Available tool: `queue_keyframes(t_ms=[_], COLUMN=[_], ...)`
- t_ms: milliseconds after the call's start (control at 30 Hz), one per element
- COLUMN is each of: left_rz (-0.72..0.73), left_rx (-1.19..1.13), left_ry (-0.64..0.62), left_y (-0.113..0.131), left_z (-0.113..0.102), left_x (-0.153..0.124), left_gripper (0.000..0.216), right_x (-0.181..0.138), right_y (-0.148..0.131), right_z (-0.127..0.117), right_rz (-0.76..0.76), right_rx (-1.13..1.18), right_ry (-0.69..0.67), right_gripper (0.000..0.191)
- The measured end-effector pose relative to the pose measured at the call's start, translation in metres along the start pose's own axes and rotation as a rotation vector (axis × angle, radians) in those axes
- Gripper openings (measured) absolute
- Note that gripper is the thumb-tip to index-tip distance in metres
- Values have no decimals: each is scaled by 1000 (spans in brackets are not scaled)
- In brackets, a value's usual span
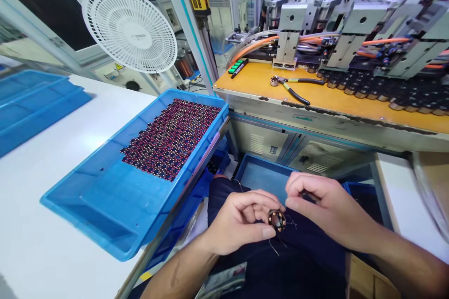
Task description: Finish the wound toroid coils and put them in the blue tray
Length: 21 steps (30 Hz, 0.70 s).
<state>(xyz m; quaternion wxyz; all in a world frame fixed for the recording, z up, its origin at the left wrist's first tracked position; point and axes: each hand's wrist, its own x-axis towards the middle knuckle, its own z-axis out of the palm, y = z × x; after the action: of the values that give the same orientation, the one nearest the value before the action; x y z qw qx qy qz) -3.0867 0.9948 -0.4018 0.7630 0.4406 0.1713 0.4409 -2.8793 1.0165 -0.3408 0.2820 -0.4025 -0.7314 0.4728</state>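
Note:
My left hand [242, 219] pinches a small motor stator [277, 220] between thumb and fingers, above my lap. It is a dark ring with copper windings around its face, and several thin loose wire ends stick out below and to the right. Just right of it, my right hand [326, 205] is closed, with thumb and forefinger pressed together near the stator's upper side. Whatever those fingertips hold, perhaps a wire too fine to see, I cannot make out. To the left, a blue tray [87, 196] contains rows of packed small dark parts with red and copper spots [175, 135].
Pliers [294, 86] lie on the yellow bench top [252, 79], beside a small ring part [274, 81]. Behind stands a machine [289, 32] with hoses and a row of dark parts. A white fan [129, 28], stacked blue trays [38, 103] and a lower blue tray [259, 173] surround me.

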Motion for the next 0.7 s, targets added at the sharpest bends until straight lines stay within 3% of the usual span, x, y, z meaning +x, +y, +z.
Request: queue_keyframes(t_ms=[267,700], left_rz=[74,5], left_rx=[53,-32], left_ry=[-45,-12], left_y=[-2,-2], left_z=[1,1], left_x=[4,1], left_gripper=[42,37], right_x=[-10,-13], right_y=[-10,-14], right_z=[0,4], right_rz=[277,175], right_rx=[121,53], right_ry=[-152,-163], right_gripper=[19,19])
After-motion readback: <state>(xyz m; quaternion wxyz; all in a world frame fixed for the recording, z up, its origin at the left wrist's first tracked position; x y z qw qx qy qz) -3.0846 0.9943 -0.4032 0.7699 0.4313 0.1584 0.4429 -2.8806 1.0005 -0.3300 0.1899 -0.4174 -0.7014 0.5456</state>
